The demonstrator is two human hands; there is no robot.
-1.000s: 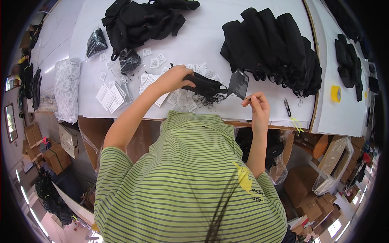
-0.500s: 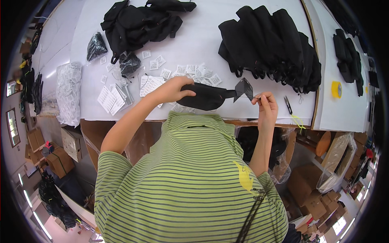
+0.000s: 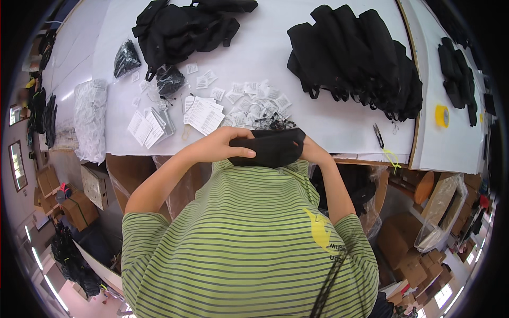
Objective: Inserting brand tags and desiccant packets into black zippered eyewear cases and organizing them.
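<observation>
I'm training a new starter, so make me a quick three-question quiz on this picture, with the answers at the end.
1. Which hand grips the left end of the black pouch?
2. True or false: the scissors lie to the right of the pouch.
3. What colour is the tape roll? A) red B) yellow C) blue

Key: 1. The left hand; 2. True; 3. B
</observation>
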